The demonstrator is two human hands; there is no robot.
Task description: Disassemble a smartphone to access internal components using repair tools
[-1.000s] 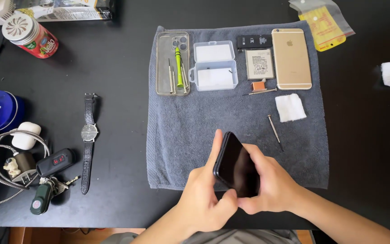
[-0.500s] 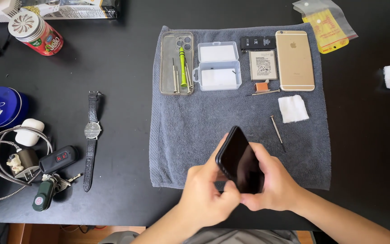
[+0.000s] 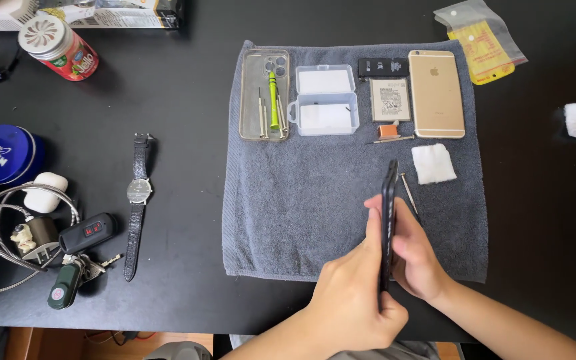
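Both your hands clamp the black phone: left hand at its lower end, right hand behind, over the towel's near edge. It looks unopened, so teardown is barely started; screwdriver, pin tool and parts box lie untouched. Versus the earlier frame: the phone showed its screen, now it's turned edge-on.

A black table bears a grey towel, wristwatch and keys.

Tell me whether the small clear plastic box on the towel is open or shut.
Open. The clear plastic box has its lid folded back flat on the grey towel, both halves facing up.
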